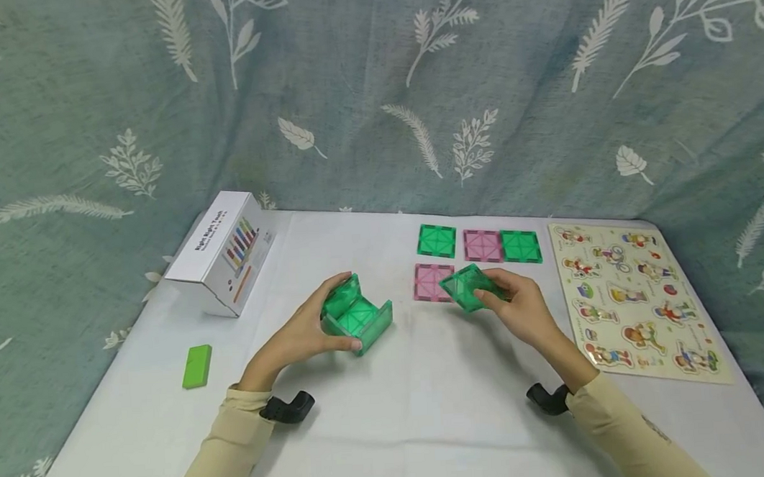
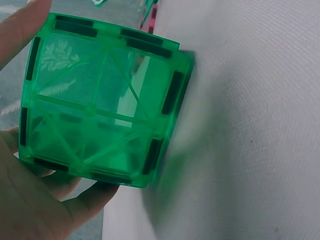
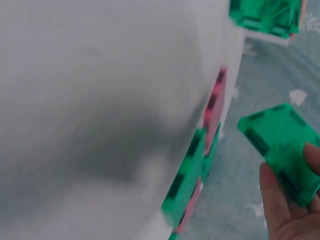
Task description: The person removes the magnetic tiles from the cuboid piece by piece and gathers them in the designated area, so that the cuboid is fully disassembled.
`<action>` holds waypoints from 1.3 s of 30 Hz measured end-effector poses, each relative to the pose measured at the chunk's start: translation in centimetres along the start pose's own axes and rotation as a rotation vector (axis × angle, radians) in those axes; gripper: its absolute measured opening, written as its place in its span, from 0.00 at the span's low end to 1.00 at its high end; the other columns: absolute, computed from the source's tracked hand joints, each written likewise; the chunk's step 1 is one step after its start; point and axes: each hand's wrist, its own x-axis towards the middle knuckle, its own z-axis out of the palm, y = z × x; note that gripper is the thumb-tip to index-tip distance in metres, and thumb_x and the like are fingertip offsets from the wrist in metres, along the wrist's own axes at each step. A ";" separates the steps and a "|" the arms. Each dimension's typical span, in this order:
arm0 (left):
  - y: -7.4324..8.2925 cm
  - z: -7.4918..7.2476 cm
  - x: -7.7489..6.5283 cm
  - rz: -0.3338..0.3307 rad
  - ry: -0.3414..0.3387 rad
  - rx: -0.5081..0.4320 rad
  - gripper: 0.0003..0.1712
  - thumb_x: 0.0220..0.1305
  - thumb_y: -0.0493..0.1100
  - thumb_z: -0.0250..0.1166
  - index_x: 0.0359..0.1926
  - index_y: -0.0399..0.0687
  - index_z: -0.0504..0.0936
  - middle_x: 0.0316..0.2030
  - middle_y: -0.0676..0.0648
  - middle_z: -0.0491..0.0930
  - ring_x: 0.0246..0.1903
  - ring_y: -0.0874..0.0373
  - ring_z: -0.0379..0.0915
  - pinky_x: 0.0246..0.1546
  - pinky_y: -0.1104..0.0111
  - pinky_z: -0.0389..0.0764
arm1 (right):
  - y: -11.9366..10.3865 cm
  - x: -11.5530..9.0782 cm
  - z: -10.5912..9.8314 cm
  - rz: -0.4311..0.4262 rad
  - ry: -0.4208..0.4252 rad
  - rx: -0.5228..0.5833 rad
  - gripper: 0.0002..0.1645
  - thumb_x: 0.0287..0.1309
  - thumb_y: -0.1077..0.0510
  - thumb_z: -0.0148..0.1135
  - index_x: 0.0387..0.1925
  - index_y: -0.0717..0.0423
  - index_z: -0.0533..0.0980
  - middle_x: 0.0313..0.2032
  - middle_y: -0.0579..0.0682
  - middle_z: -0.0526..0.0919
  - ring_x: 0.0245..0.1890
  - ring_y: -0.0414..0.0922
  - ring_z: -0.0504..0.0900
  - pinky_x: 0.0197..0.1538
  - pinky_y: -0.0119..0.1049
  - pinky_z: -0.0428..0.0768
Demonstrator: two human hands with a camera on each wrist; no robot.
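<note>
1. While the left hand [image 1: 309,329] holds a green build [image 1: 356,316] (thumb on near edge, fingers on far edge), the right hand [image 1: 520,309] pinches a green tile [image 1: 465,286]; both are right of the white box [image 1: 248,254].
2. Left grip: full, on build. At least three green tiles joined, a base plus upright walls; exact count unclear. Near side of box, to its right.
3. Right grip: narrow, on tile, held above the tabletop [image 1: 392,425], farther right of box than build. One piece seen; single or stacked, can't tell.
4. Flat tiles: four, two green, two pink, all well right of box. Far row runs, outward from box: first flat green [image 1: 437,241], far pink [image 1: 483,245], second flat green [image 1: 521,246]; last two edge to edge. Near pink [image 1: 431,282] sits just on the person's side of first flat green.
5. Other items: one light green block [image 1: 197,366], near side of box, apart; one picture sheet [image 1: 641,303], farthest right of box; one leaf-print cloth [image 1: 348,89], behind box; two black wrist straps [image 1: 288,407], nearer the person than box.
6. In the way: held tile overlaps near pink in head view; fingers cover parts of build and held tile.
</note>
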 end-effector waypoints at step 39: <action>-0.4 -0.4 0.3 0.002 -0.021 0.002 0.63 0.47 0.52 0.82 0.78 0.65 0.52 0.76 0.44 0.58 0.72 0.40 0.60 0.69 0.37 0.65 | 5.2 -0.6 -4.4 -0.028 0.309 -0.443 0.17 0.51 0.78 0.58 0.41 0.65 0.84 0.49 0.63 0.87 0.50 0.63 0.85 0.40 0.46 0.77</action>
